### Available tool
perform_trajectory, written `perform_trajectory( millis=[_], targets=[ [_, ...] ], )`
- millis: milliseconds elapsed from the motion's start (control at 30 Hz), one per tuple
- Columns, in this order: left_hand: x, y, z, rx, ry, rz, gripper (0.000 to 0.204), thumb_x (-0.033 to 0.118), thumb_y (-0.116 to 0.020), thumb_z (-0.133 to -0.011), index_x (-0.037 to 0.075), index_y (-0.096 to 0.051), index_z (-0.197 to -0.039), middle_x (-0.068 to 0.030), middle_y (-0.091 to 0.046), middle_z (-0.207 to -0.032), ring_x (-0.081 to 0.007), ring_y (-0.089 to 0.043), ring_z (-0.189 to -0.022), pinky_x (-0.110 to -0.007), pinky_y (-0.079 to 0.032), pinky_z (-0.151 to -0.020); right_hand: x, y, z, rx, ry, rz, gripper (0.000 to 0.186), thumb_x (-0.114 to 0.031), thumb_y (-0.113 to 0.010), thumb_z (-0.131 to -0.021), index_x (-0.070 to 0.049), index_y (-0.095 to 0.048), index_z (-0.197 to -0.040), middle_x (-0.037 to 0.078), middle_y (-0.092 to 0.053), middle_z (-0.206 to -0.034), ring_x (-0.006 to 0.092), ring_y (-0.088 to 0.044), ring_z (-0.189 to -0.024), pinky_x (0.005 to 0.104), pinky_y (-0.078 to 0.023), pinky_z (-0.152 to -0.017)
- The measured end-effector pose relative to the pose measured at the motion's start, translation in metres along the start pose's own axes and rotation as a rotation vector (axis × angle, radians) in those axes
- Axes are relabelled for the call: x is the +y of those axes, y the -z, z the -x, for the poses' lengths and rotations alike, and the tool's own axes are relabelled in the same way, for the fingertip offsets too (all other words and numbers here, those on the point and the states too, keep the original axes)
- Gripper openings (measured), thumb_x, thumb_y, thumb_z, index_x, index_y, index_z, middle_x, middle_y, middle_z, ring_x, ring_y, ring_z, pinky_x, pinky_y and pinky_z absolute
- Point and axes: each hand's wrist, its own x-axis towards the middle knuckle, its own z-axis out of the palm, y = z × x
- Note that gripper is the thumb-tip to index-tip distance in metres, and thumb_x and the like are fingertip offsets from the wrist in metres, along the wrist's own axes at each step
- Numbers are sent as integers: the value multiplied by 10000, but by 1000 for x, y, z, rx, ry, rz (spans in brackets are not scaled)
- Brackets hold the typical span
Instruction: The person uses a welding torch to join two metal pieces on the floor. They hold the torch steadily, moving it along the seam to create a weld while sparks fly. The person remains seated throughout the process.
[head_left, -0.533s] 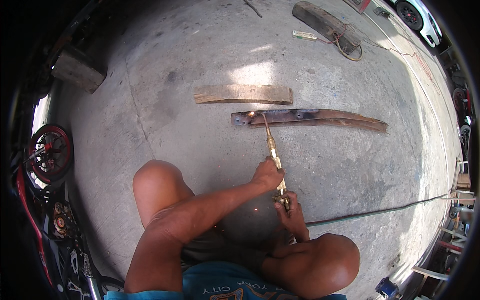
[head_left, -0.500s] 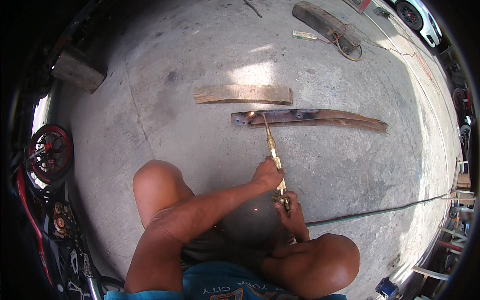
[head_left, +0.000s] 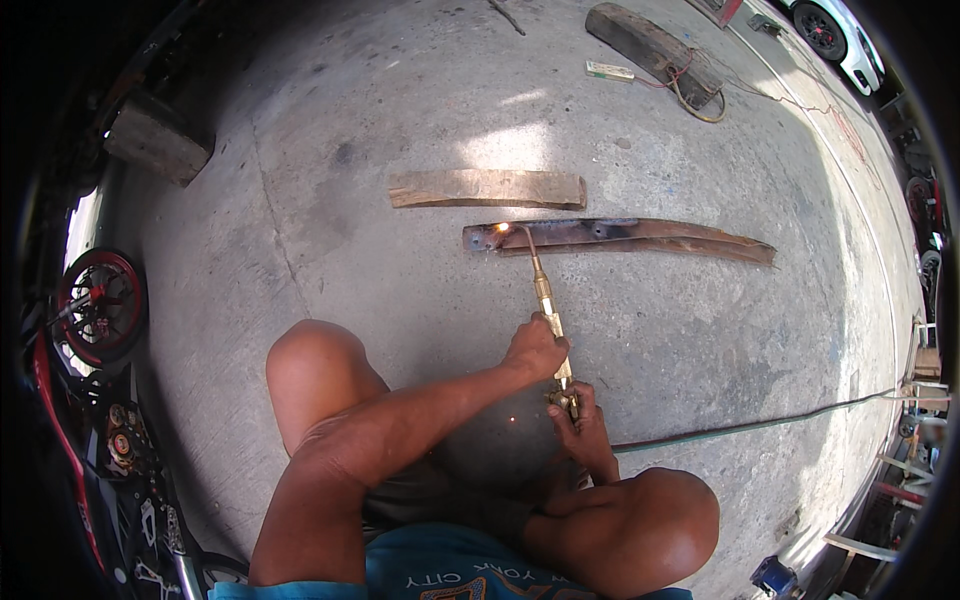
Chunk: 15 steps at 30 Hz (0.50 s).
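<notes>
Right hand (head_left: pixel 588 432) closed round the torch (head_left: pixel 545 291) at its valve end; left hand (head_left: pixel 538 348) wrapped round its body, just ahead. Hose (head_left: pixel 760 428) runs off right of the grip. Strip (head_left: pixel 665 232) lies beyond both hands, torch tip over it. Glow (head_left: pixel 503 228) larger, brighter than half a second ago, tip unmoved — heat likely building there. Plank (head_left: pixel 487 188) just past strip — crowds its far side. Farther, rightward: timber (head_left: pixel 645 48).

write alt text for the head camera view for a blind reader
A person's left hand and right hand grip a brass torch, its tip by a bright glow near the left end of a long metal piece on a concrete floor. Just beyond lies a wooden block.
</notes>
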Motion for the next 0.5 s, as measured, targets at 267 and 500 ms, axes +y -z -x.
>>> perform_trajectory(
  millis=[267, 500],
  targets=[
    [0, 0, 0, -2, -21, -2, 520, 263, -687, -940, -131, -522, -1236, -340, -685, -1064, -458, -697, -1044, -485, -555, -905, -6, 1, 0, 1, 3, 1, 401, -189, -720, -979, -97, -458, -1268, 163, -719, -940, 288, -729, -834, 410, -547, -752],
    [3, 2, 2, -18, 0, -3, 505, 262, -680, -945, -126, -527, -1230, -337, -683, -1072, -456, -696, -1047, -485, -556, -914, -6, 1, 1, 4, 13, 12, 381, -187, -704, -991, -100, -462, -1272, 171, -722, -956, 290, -725, -830, 407, -549, -757]
  ],
)
